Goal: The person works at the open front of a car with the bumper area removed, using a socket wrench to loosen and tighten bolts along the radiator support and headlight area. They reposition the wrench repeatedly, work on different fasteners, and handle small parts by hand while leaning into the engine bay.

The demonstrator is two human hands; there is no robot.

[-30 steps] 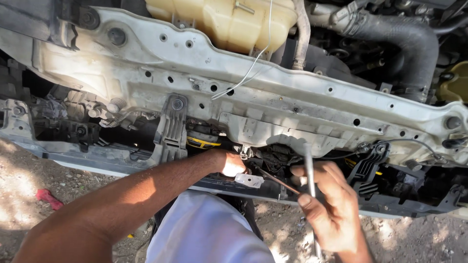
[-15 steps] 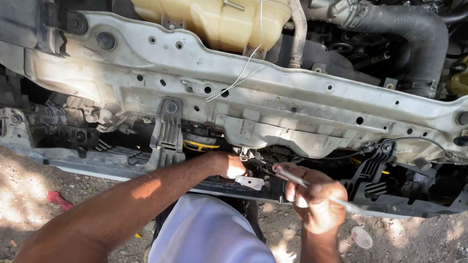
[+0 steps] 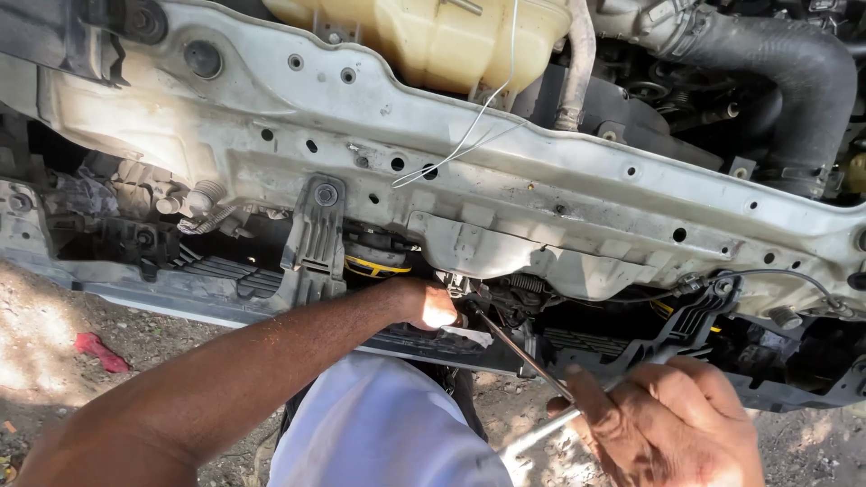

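The person stood at the front of a car with the hood area open, and the long pale metal crossbar [image 3: 541, 194] ran across the whole view. The left hand [image 3: 431, 305] reached in just under the middle of the crossbar, and its fingers were tucked into the dark gap there, so I could not tell what they were holding or how tightly. The right hand [image 3: 672, 424] was lower down, well below the crossbar and off to the right, and it was closed around the handle end of a long thin metal tool [image 3: 519, 350]. The tool slanted up and to the left from that hand, and its tip sat right beside the left hand, just under the crossbar. A small white tab [image 3: 467, 335] hung just below the left hand. A yellow and black round part [image 3: 374, 265] showed under the crossbar, a little to the left of the left hand. A grey ribbed bracket [image 3: 316, 236] was bolted to the crossbar further left. Above the crossbar sat a cream plastic tank [image 3: 433, 41], and a thin white wire [image 3: 469, 135] hung down over it onto the bar. A fat black hose [image 3: 803, 81] curved above the right end of the crossbar. A red rag [image 3: 101, 352] lay on the dirt ground, far below the left end of the crossbar.
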